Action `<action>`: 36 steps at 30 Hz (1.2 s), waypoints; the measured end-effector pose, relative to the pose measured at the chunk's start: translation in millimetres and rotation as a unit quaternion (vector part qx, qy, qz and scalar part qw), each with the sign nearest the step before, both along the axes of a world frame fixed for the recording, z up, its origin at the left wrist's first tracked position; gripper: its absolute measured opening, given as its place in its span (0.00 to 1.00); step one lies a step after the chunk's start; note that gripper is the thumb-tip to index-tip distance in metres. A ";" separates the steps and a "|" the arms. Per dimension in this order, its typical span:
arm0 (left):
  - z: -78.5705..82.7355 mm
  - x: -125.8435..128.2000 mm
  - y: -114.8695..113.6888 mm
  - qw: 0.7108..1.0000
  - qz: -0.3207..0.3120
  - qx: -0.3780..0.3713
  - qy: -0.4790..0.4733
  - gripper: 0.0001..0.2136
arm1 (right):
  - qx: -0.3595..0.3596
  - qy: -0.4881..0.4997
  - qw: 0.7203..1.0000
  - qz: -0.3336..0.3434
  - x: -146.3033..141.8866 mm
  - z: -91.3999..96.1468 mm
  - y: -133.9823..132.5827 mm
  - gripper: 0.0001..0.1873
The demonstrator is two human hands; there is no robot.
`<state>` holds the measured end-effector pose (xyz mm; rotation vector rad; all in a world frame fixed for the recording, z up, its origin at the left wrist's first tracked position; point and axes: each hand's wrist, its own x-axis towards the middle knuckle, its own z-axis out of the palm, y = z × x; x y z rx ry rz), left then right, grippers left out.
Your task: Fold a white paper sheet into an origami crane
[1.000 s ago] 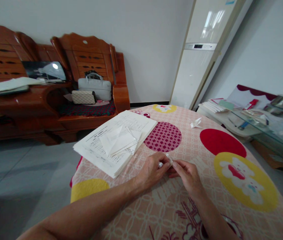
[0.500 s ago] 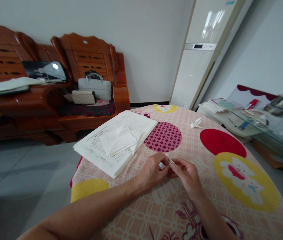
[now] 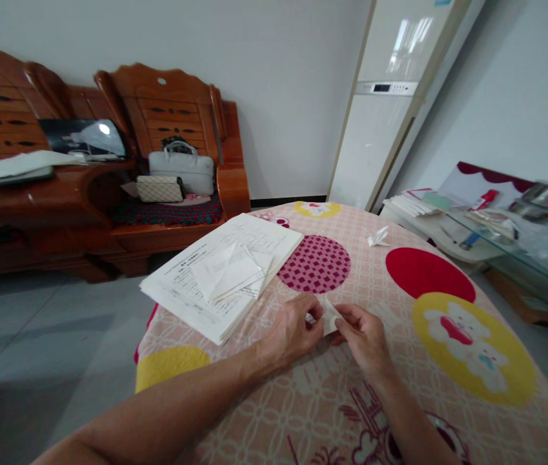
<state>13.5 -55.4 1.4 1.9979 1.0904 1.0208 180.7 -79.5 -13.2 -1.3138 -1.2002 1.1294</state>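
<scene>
Head view: left hand (image 3: 295,329) and right hand (image 3: 363,336) meet low over the bench (image 3: 399,413), each grip pinched tight on the small folded paper (image 3: 329,314) from opposite sides, probably to steady the crease. The paper stack (image 3: 220,271) lies just left, and another folded piece (image 3: 379,237) sits well apart.

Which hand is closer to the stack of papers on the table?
Left. The left hand rests beside the near corner of the stack of papers; the right hand is past it, farther off. Both pinch a folded paper.
</scene>
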 end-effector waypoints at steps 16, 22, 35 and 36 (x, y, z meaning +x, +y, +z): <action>7.6 -20.5 18.5 0.997 0.008 -0.074 -0.011 0.09 | 0.149 -0.307 0.940 0.013 7.3 -10.5 6.2 0.12; -3.1 -19.7 27.0 0.993 -0.026 -0.072 0.085 0.12 | 0.148 -0.287 0.946 0.015 8.5 -14.5 9.0 0.08; -10.9 -5.9 26.2 0.927 -0.082 -0.342 -0.132 0.13 | 0.116 -0.215 0.970 0.014 7.7 -12.3 10.2 0.13; -10.2 -5.6 25.3 0.913 -0.084 -0.369 -0.156 0.13 | 0.111 -0.199 0.974 0.014 7.6 -12.1 10.1 0.13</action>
